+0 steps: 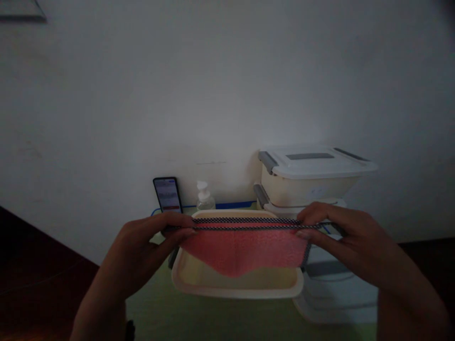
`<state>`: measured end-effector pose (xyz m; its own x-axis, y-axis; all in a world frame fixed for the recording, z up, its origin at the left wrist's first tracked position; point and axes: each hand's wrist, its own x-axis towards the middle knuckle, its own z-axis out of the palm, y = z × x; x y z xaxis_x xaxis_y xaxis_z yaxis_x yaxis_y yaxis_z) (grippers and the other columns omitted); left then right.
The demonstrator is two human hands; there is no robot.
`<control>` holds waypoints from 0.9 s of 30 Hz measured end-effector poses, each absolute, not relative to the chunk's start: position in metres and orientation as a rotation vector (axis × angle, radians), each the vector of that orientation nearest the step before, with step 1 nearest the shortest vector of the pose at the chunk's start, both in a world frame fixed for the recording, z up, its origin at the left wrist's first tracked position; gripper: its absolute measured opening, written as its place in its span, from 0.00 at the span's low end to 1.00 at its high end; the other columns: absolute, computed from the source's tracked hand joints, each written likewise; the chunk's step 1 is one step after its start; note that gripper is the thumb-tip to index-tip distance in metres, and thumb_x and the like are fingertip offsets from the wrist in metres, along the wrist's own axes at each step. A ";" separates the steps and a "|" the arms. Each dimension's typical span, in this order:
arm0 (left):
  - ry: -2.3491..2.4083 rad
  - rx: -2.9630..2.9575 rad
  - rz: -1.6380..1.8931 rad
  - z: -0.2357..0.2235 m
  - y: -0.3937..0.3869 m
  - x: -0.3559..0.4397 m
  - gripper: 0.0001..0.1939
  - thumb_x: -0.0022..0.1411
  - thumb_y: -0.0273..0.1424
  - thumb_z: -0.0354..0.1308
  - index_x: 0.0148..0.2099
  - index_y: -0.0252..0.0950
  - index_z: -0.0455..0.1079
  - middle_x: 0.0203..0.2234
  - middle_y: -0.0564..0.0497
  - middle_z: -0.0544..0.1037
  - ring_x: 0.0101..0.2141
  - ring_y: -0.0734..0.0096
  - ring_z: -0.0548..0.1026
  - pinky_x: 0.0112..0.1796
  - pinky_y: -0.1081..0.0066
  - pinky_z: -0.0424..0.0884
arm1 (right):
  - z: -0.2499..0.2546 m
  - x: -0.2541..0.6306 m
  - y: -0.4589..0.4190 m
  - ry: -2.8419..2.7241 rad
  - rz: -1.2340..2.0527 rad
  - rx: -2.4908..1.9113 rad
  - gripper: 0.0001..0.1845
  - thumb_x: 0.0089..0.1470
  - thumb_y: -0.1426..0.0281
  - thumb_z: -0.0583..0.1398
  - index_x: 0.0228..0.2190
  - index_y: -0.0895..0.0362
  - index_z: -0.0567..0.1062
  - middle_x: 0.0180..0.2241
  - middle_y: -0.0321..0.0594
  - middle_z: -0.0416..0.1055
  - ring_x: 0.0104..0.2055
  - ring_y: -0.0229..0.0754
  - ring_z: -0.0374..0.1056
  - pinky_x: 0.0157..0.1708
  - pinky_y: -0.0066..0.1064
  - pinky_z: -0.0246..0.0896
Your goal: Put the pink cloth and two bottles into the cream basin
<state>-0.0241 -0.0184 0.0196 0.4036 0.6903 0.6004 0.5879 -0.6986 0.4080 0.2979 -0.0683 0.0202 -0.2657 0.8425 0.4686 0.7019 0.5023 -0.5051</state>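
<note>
Slippage looks the likeliest trouble: the pink, apparently folded fabric cloth with black-and-white checked edging hangs from its two pinched ends, so a loosened thumb could let the bordered edges slide out of line, or drop one end into the open cream plastic tub beneath it. Swinging the cloth wide to the right might brush the stacked white lidded storage boxes with grey latches. The left hand is clamped on the cloth's left end, thumb below the fingers, its forearm rising from the lower left. The right hand mirrors it, pinching the right end, with some edging running past the thumb toward the palm. Whether cloth and tub touch cannot be told.
</note>
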 end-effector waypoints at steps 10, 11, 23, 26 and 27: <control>1.195 2.534 1.200 0.022 -0.019 -0.022 0.04 0.57 0.33 0.58 0.32 0.40 0.71 0.24 0.57 0.79 0.23 0.75 0.77 0.25 0.80 0.72 | 0.019 0.294 -0.068 -1.893 0.176 -1.272 0.14 0.54 0.65 0.60 0.20 0.53 0.63 0.28 0.34 0.69 0.29 0.36 0.67 0.26 0.28 0.60; 1.203 2.523 1.186 0.022 -0.020 -0.021 0.04 0.57 0.33 0.58 0.32 0.40 0.71 0.23 0.56 0.79 0.23 0.75 0.76 0.23 0.80 0.71 | 0.019 0.294 -0.068 -1.873 0.189 -1.279 0.14 0.53 0.64 0.60 0.20 0.53 0.63 0.28 0.34 0.70 0.29 0.37 0.67 0.27 0.28 0.60; 1.161 2.457 1.059 0.018 -0.017 -0.020 0.05 0.59 0.32 0.55 0.33 0.39 0.69 0.23 0.55 0.77 0.22 0.75 0.74 0.21 0.81 0.69 | 0.019 0.287 -0.065 -1.752 0.177 -1.338 0.16 0.52 0.60 0.61 0.19 0.52 0.63 0.24 0.35 0.72 0.28 0.39 0.70 0.26 0.29 0.63; 1.163 2.430 1.032 0.015 -0.016 -0.022 0.07 0.60 0.33 0.54 0.41 0.40 0.71 0.25 0.55 0.78 0.24 0.75 0.75 0.22 0.81 0.69 | 0.016 0.288 -0.064 -1.743 0.150 -1.375 0.14 0.52 0.60 0.60 0.22 0.52 0.65 0.24 0.35 0.72 0.29 0.40 0.70 0.25 0.29 0.62; 1.168 2.430 1.021 0.014 -0.015 -0.023 0.10 0.61 0.33 0.54 0.45 0.41 0.70 0.26 0.55 0.78 0.24 0.75 0.76 0.22 0.81 0.69 | 0.015 0.288 -0.064 -1.735 0.141 -1.379 0.14 0.52 0.59 0.60 0.23 0.52 0.65 0.25 0.36 0.71 0.30 0.41 0.70 0.25 0.29 0.62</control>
<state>-0.0231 -0.0155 0.0137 0.4304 0.7621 0.4837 0.5812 -0.6440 0.4974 0.2877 -0.0637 0.0151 0.0138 0.8293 0.5587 0.7284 0.3744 -0.5738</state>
